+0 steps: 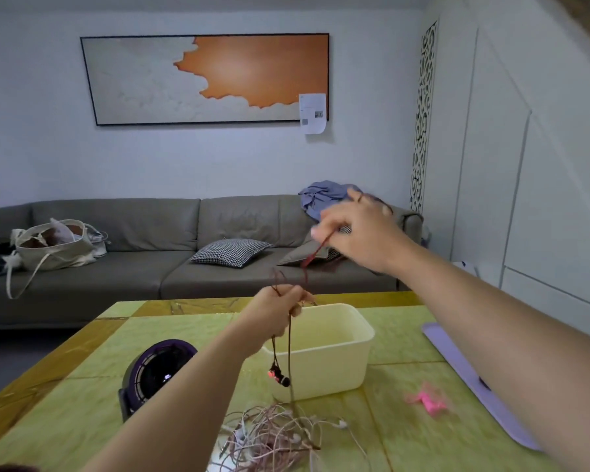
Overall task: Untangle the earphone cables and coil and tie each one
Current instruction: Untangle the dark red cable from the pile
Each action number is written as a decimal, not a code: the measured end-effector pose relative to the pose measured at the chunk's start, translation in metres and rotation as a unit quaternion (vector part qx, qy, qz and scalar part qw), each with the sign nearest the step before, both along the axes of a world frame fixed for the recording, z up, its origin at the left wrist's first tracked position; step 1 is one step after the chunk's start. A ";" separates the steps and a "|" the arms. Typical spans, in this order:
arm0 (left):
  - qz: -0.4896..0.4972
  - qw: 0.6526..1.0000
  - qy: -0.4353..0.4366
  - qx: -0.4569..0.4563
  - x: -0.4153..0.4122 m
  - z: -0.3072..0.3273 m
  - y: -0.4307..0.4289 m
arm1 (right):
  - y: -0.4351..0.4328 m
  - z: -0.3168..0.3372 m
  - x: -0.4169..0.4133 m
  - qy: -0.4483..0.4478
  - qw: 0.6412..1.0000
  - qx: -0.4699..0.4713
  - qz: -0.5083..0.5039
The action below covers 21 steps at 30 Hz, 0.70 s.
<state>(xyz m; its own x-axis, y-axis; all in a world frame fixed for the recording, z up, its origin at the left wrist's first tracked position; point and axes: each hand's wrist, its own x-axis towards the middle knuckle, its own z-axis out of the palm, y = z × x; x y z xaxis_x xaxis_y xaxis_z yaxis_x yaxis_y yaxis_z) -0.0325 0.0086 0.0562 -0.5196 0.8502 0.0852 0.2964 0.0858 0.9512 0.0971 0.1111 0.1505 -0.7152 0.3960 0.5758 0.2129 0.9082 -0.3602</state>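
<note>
Left hand (277, 313): its fingers (295, 296) are curled tight round the dark red cable (289, 338), up above the tabletop (82, 403).
Right hand (361, 229): it is higher up and off to the right of the left fingers. It looks blurry, but its fingers pinch the same cable near the top end.
Dark red cable: it runs on a slant between the two hands. Small loops stick up just above the left fingers, and the rest hangs straight down below them.
Earbuds (280, 376): they dangle below the left fingers, in front of the tub wall.
Pile of cables (269, 434): pink and white ones, all mixed up, lie on the tabletop right under the left fingers. The hanging cable reaches down into the pile.
Tub (331, 369): cream, just behind and below the left fingers.
Fan (157, 369): purple, low down to the left of the left fingers.
Pink thing (426, 401): small and blurry, on the tabletop far below the right fingers.
Purple mat (470, 379): flat on the tabletop, partly under the right arm.
</note>
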 end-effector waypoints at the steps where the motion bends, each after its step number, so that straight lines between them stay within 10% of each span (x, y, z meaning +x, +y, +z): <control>1: 0.014 0.998 -0.050 0.032 -0.001 0.005 -0.002 | 0.003 -0.009 0.004 -0.072 0.997 0.004 -0.035; 4: 0.003 0.986 -0.122 0.110 0.004 0.027 -0.002 | 0.004 -0.043 0.002 -0.196 0.977 -0.068 -0.044; 8: -0.030 0.981 -0.108 0.159 0.017 0.051 0.000 | -0.016 -0.074 -0.004 -0.135 0.957 -0.252 0.057; 12: -0.021 0.983 -0.047 0.176 0.018 0.060 -0.004 | -0.021 -0.071 -0.003 -0.145 0.957 -0.244 0.061; 21: 0.043 0.984 0.096 0.145 -0.005 0.050 -0.014 | -0.005 -0.022 -0.008 0.150 0.935 -0.312 0.083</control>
<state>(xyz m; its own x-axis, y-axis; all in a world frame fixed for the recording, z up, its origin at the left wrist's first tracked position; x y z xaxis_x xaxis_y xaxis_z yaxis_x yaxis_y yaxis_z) -0.0378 -0.0054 0.1064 -0.5389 0.7289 0.4222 0.4769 -0.1492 0.8662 0.0889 0.1056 0.1280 -0.6404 0.6189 0.4549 -0.1084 0.5135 -0.8512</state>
